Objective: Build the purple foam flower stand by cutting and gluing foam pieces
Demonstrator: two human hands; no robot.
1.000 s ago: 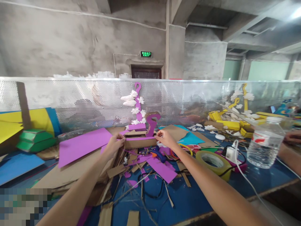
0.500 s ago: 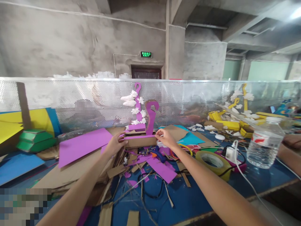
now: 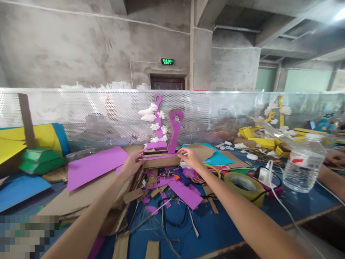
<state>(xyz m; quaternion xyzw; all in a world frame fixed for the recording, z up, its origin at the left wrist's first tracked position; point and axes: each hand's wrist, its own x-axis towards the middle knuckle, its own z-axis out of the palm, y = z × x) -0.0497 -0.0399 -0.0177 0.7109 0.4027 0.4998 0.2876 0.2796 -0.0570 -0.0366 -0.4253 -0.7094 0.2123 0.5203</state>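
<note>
A flat cardboard box (image 3: 161, 161) with a purple top is held at both ends. My left hand (image 3: 131, 166) grips its left end and my right hand (image 3: 190, 158) pinches its right end. A purple hook-shaped cutout (image 3: 174, 132) stands upright on the box. Just behind stands a taller purple hook model (image 3: 157, 124) covered with white paper flowers. The box hovers over a heap of cardboard and purple scraps (image 3: 172, 189).
A purple sheet (image 3: 94, 166) lies left, with green cardboard blocks (image 3: 40, 160) beyond it. A tape roll (image 3: 244, 184), a white charger (image 3: 264, 176) with cable and a water bottle (image 3: 303, 163) sit right. Another person's hand (image 3: 334, 158) is at the right edge. A perforated screen (image 3: 81, 115) lines the back.
The purple hook cutout on the box has swung from leaning over to standing upright. Both hands stay at the box's ends.
</note>
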